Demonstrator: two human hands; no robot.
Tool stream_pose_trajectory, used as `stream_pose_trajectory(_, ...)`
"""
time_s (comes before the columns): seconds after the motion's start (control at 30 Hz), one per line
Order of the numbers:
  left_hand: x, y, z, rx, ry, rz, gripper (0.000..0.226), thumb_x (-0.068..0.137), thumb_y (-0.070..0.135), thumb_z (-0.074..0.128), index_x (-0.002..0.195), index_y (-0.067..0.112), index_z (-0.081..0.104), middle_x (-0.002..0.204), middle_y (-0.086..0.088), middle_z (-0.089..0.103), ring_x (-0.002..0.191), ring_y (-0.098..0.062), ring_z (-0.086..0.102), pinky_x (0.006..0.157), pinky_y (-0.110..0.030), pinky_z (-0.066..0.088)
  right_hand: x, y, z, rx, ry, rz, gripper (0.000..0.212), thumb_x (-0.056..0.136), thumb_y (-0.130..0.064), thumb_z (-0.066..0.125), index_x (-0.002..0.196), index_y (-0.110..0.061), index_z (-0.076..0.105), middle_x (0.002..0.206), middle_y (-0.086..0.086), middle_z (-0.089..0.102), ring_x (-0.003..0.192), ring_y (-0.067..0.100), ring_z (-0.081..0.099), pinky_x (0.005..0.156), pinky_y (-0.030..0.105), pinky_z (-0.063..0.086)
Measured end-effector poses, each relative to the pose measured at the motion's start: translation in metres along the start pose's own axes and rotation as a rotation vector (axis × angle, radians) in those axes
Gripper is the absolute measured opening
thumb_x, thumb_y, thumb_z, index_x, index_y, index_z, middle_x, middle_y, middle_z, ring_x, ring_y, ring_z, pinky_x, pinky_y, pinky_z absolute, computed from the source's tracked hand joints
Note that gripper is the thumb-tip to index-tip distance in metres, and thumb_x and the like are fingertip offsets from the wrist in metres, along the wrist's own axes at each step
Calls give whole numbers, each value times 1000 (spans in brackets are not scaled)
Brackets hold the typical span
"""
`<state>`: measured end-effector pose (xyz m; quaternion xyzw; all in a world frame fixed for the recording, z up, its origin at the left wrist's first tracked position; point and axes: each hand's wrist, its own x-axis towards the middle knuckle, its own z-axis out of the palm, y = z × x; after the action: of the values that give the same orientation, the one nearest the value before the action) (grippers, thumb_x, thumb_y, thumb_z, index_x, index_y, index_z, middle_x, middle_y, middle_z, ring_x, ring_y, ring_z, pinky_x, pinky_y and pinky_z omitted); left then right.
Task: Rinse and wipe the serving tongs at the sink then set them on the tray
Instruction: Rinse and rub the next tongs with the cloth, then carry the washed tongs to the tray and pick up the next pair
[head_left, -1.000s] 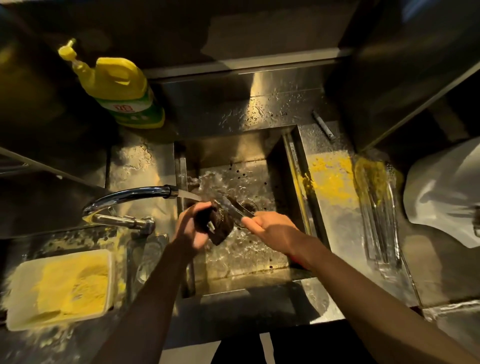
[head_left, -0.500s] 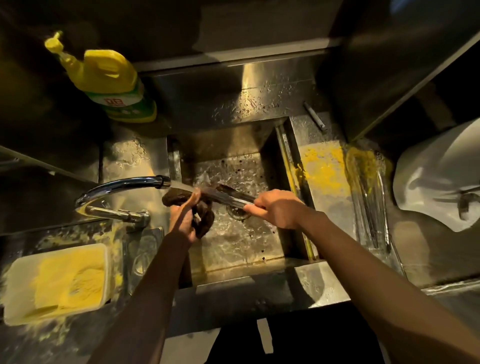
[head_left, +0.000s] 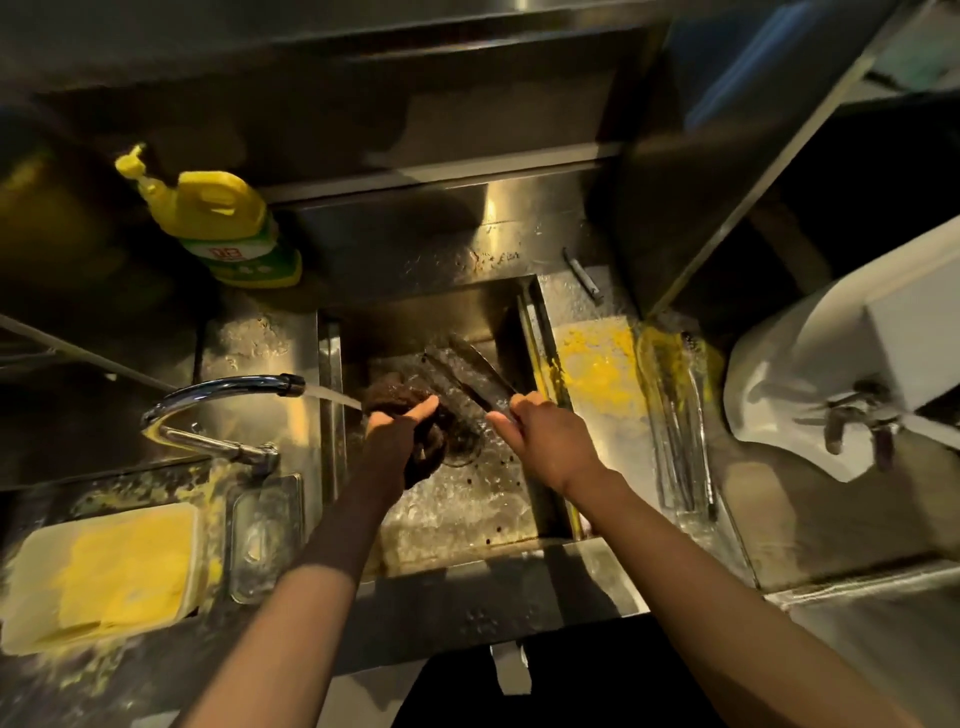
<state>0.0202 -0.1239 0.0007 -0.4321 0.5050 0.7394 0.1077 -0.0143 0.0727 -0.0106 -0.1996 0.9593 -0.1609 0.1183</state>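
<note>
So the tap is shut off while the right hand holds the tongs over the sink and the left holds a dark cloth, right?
Not quite: in the head view the tap is running, its stream landing by the dark cloth in the left hand. The right hand does hold the tongs over the sink.

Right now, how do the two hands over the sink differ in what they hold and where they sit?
The left hand grips a dark scrubbing cloth right under the stream from the faucet; the right hand pinches the serving tongs by one end, beside the stream. The left hand's load is bunched; the right hand's points away from the person. Both hover over the sink.
</note>
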Motion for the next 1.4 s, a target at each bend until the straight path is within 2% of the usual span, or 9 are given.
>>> stream_pose_trajectory(0.13, -26, 10, 26, 117, 26, 172, 16, 89, 16, 71, 100, 18, 60, 90, -3, 65, 80, -16, 65, 46, -15, 51, -4, 9, -30, 35, 37, -35, 43, 101, -54, 40, 103, -15, 58, 96, 9, 61, 85, 30, 62, 61, 31, 34)
stream_pose_trajectory(0.23, -44, 19, 42, 111, 24, 253, 38, 88, 17, 71, 122, 13, 53, 100, -6, 64, 79, -13, 63, 46, -13, 50, -7, 14, -52, 106, 67, -41, 42, 100, -56, 40, 95, -17, 55, 89, 5, 57, 80, 28, 60, 61, 31, 33)
stream_pose_trajectory(0.37, -52, 24, 55, 84, 2, 270, 57, 78, 23, 81, 128, 14, 55, 112, -15, 66, 93, -28, 69, 60, -29, 59, -16, 24, -76, 154, 113, -38, 37, 100, -56, 40, 86, -22, 45, 82, -3, 49, 71, 21, 50, 59, 31, 28)
stream_pose_trajectory(0.5, -52, 24, 64, 248, 15, 265, 74, 54, 61, 88, 107, 14, 71, 111, -17, 71, 98, -33, 70, 84, -49, 59, -30, 36, -96, 170, 200, -8, 38, 99, -57, 42, 83, -23, 47, 79, -6, 49, 69, 17, 48, 55, 30, 26)
stream_pose_trajectory(0.7, -102, 45, 110, 261, -194, 396, 10, 87, 21, 73, 95, 15, 70, 97, -10, 74, 96, -27, 69, 88, -41, 54, -55, 39, -134, 189, 332, 63, 42, 99, -57, 43, 80, -20, 52, 75, -5, 51, 67, 13, 48, 55, 30, 27)
stream_pose_trajectory(1.0, -132, 52, 162, 446, -476, 530, 29, 84, 22, 77, 109, 20, 61, 104, -1, 69, 96, -13, 65, 90, -31, 51, -116, 39, -171, 281, 577, 274, 38, 99, -53, 48, 78, -23, 55, 72, -7, 53, 62, 6, 49, 53, 25, 31)
stream_pose_trajectory(1.2, -175, 26, 221, 569, -670, 619, 11, 84, 19, 76, 84, 25, 66, 81, 7, 69, 72, -6, 67, 63, -16, 52, -188, 61, -195, 290, 742, 482, 38, 98, -54, 49, 71, -27, 46, 68, -10, 48, 65, 12, 49, 57, 33, 31)
stream_pose_trajectory(1.33, -215, 1, 268, 653, -779, 635, 16, 81, 26, 80, 87, 16, 70, 83, 0, 72, 76, -12, 68, 75, -28, 55, -241, 82, -213, 323, 880, 589, 40, 98, -51, 51, 68, -25, 45, 63, -9, 47, 65, 17, 50, 60, 37, 37)
stream_pose_trajectory(1.4, -241, -16, 293, 686, -827, 609, 18, 81, 27, 80, 81, 15, 66, 78, -3, 71, 69, -14, 68, 68, -29, 56, -272, 93, -223, 333, 945, 651, 41, 98, -51, 51, 67, -24, 44, 62, -8, 48, 63, 17, 50, 58, 38, 37)
